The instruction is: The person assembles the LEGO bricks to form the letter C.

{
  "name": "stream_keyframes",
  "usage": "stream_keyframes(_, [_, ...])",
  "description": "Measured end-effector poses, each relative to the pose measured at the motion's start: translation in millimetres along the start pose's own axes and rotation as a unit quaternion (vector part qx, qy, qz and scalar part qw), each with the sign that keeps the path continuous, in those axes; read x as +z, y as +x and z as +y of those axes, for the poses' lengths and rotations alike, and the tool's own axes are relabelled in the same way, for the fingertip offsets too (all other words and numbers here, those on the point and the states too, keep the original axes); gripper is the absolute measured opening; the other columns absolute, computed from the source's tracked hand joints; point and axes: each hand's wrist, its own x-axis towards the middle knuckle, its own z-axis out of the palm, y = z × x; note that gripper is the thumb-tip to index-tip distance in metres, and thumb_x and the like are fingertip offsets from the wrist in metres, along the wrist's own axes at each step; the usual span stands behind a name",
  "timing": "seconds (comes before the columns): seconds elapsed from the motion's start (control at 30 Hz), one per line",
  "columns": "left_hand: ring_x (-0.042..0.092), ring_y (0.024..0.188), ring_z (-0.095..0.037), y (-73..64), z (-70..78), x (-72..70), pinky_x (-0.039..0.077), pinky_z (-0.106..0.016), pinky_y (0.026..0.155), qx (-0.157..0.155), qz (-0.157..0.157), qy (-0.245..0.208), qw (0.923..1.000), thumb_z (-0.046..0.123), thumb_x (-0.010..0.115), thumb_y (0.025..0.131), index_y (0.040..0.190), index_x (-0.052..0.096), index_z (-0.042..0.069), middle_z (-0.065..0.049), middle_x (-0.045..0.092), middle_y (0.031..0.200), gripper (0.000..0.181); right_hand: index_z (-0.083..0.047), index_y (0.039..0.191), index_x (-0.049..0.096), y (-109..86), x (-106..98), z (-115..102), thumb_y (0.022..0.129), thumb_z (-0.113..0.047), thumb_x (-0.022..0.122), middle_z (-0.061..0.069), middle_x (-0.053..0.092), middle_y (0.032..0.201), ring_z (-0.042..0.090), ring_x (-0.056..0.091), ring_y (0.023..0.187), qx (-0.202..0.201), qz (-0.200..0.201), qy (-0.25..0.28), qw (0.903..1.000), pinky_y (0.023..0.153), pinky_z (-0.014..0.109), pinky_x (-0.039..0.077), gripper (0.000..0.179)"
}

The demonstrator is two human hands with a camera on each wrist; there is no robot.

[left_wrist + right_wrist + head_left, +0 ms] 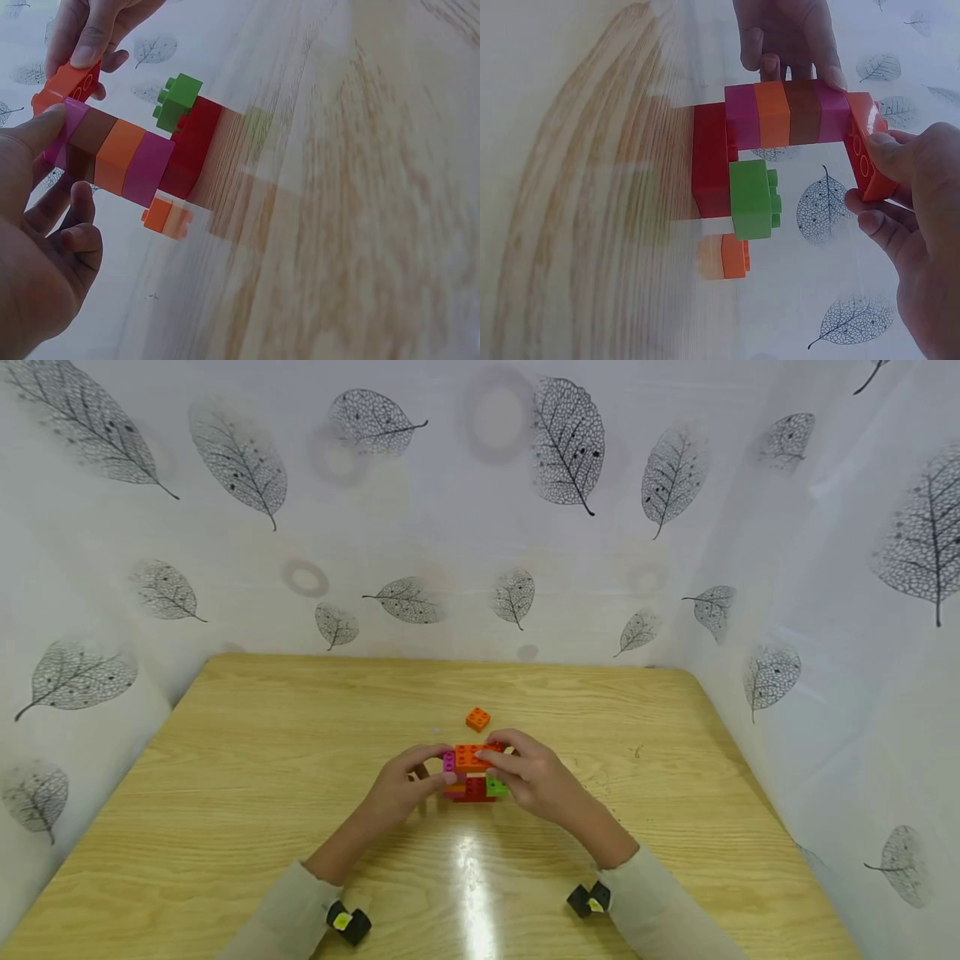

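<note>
A long red toy brick [710, 161] lies on the table as a base. A small green brick [750, 199] sits on one end of it. On the other end rises a column with a magenta brick [742, 116] lowest, then an orange brick [120, 159], a brown brick [91, 142] and an upper magenta brick [73, 124]. My left hand [397, 783] pinches the column near its top. My right hand [538, 777] grips a long orange-red brick [868, 142], one end at the column's top, the other reaching out above the green brick.
A loose small orange brick [477, 719] lies on the wooden table [300, 710] just beyond the hands. A white curtain [450, 518] with leaf prints hangs behind the table and along both sides.
</note>
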Motion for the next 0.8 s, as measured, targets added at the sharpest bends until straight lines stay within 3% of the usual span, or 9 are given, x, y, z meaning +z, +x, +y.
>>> stream_keyframes(0.17, [0.055,0.083,-0.023,1.8,1.2,1.1,0.047,-0.029,0.056,0.0,0.001,0.0,1.0,0.043,0.073,0.092,0.135,0.063,0.031,0.001,0.062,0.126,0.045,0.0,0.113,0.075,0.3,-2.0,0.4,0.076,0.006,0.082,0.019,0.064,0.114,0.023,0.065,0.095,-0.005,-0.001,-0.002,1.0,0.077,0.023,0.056,0.038])
stream_keyframes(0.4, [0.054,0.085,-0.023,-0.1,0.1,1.3,0.047,-0.03,0.058,-0.01,0.003,0.006,0.9999,0.043,0.073,0.092,0.135,0.063,0.032,0.0,0.062,0.115,0.045,-0.001,0.114,0.075,-1.4,-2.6,-0.2,0.076,0.004,0.083,0.016,0.065,0.116,0.022,0.066,0.096,0.008,-0.01,0.003,0.9999,0.078,0.022,0.056,0.039])
stream_keyframes(0.6, [0.055,0.085,-0.023,-0.2,-0.8,1.1,0.049,-0.031,0.059,-0.01,0.003,0.001,0.9999,0.043,0.073,0.092,0.135,0.062,0.032,0.0,0.061,0.127,0.045,-0.004,0.119,0.072,-3.1,-3.4,2.2,0.078,0.001,0.082,0.012,0.063,0.118,0.019,0.065,0.095,0.031,-0.024,0.022,0.999,0.077,0.02,0.054,0.043])
stream_keyframes(0.7, [0.055,0.085,-0.023,-0.1,-1.2,0.3,0.049,-0.031,0.06,-0.009,0.002,-0.001,1.0,0.043,0.072,0.092,0.134,0.062,0.032,0.0,0.06,0.131,0.045,-0.007,0.125,0.07,-3.8,-6.1,2.7,0.086,-0.005,0.078,0.009,0.062,0.124,0.019,0.064,0.104,0.07,-0.039,0.048,0.9956,0.082,0.025,0.054,0.04])
stream_keyframes(0.8, [0.055,0.085,-0.024,0.5,-2.6,0.0,0.049,-0.031,0.06,-0.006,-0.002,-0.006,1.0,0.043,0.072,0.092,0.134,0.062,0.032,0.001,0.06,0.131,0.044,-0.011,0.132,0.066,-5.5,-10.2,4.4,0.096,-0.012,0.069,0.006,0.061,0.131,0.019,0.062,0.109,0.143,-0.049,0.101,0.9833,0.085,0.029,0.055,0.035])
